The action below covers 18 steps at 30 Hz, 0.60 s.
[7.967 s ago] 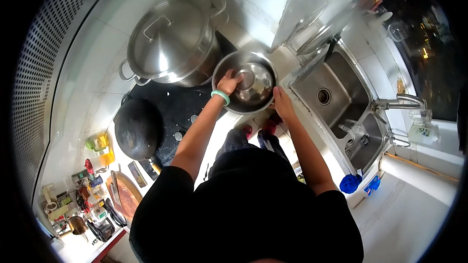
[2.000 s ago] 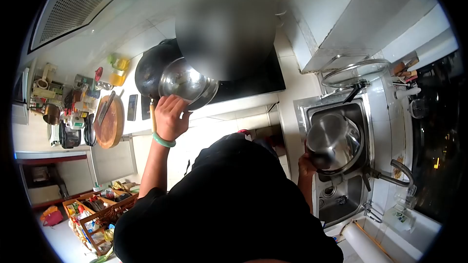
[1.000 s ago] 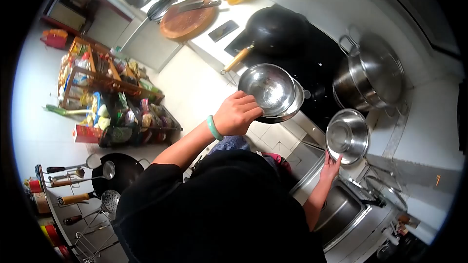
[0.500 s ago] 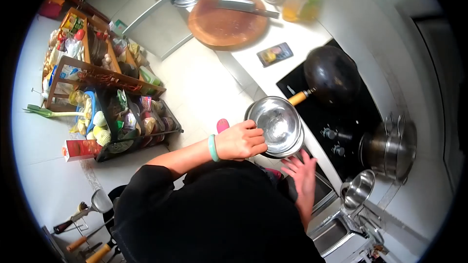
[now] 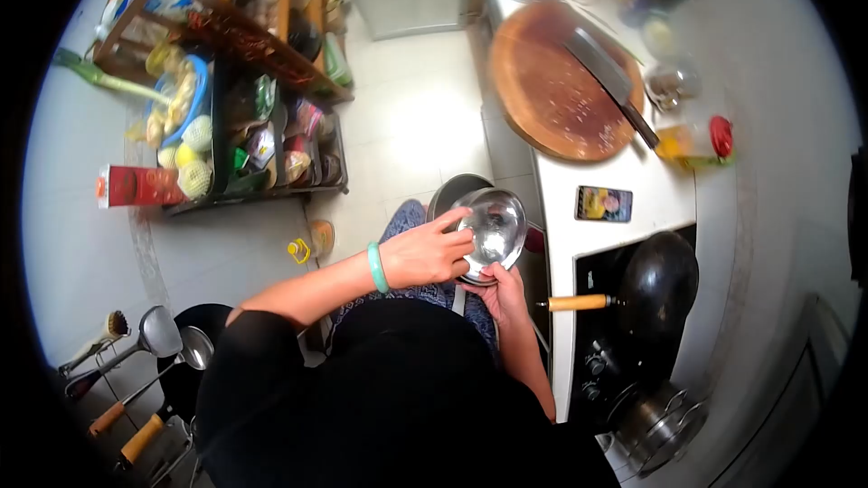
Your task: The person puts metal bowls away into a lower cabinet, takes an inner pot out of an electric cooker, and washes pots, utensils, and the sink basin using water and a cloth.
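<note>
A shiny metal bowl (image 5: 499, 228) is held tilted in front of my body. My right hand (image 5: 500, 294) grips its lower rim, with the thumb on the inner side. At the bowl's left edge is my left hand (image 5: 434, 251), wearing a green bangle (image 5: 376, 268). Its index finger reaches over the bowl's inside and the other fingers are bent at the rim. Behind the bowl shows the rim of a dark grey round container (image 5: 443, 192); the bowl hides much of it.
On the right, the counter (image 5: 562, 194) bears a round chopping board (image 5: 533, 95), a cleaver (image 5: 604, 68) and a phone (image 5: 604, 204). A wok (image 5: 662, 303) with a wooden handle sits on the stove (image 5: 592, 343). Food-filled racks (image 5: 262, 149) stand left; utensils (image 5: 158, 334) hang lower left.
The view has turned, and the bowl has moved away from the stove's edge and tilted. My right hand, spread and apart from the bowl before, now grips its rim.
</note>
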Available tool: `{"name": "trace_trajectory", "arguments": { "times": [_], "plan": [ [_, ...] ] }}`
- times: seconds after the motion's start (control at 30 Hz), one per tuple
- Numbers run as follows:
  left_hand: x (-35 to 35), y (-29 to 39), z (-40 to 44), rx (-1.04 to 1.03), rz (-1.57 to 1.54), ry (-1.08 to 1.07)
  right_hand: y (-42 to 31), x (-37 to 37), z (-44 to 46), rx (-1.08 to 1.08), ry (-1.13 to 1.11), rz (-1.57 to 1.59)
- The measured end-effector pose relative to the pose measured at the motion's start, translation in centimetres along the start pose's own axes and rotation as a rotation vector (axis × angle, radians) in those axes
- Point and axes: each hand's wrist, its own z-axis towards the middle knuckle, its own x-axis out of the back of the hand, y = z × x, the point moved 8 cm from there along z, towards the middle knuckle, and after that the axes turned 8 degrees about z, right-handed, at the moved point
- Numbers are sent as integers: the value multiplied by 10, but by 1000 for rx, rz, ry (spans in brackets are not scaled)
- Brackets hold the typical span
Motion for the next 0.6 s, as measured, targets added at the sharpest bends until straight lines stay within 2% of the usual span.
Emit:
{"name": "trace_trajectory", "arguments": {
  "times": [0.07, 0.1, 0.13, 0.17, 0.3, 0.37, 0.47, 0.53, 0.6],
  "plan": [
    [2, -33, -22, 253, -49, 62, 2, -14, 23, -65, 48, -63],
    [-1, -41, -31, 278, -51, 78, 2, -21, 34, -76, 49, -90],
    [-6, -60, -46, 432, -91, 123, 3, -28, 45, -93, 56, -108],
    [-11, -83, -62, 587, -136, 167, 4, -34, 60, -112, 65, -126],
    [-40, -181, -123, 987, -201, 255, 2, -60, 140, -124, 153, -186],
    [-65, -232, -154, 1118, -212, 272, -1, -63, 191, -106, 252, -183],
    [-106, -305, -198, 1254, -462, 327, -14, -71, 273, -44, 385, -180],
    [-124, -341, -225, 1351, -535, 212, -29, -70, 322, 77, 515, -185],
    [-134, -369, -255, 1404, -554, 192, -41, -74, 370, 59, 562, -34]
  ]
}}
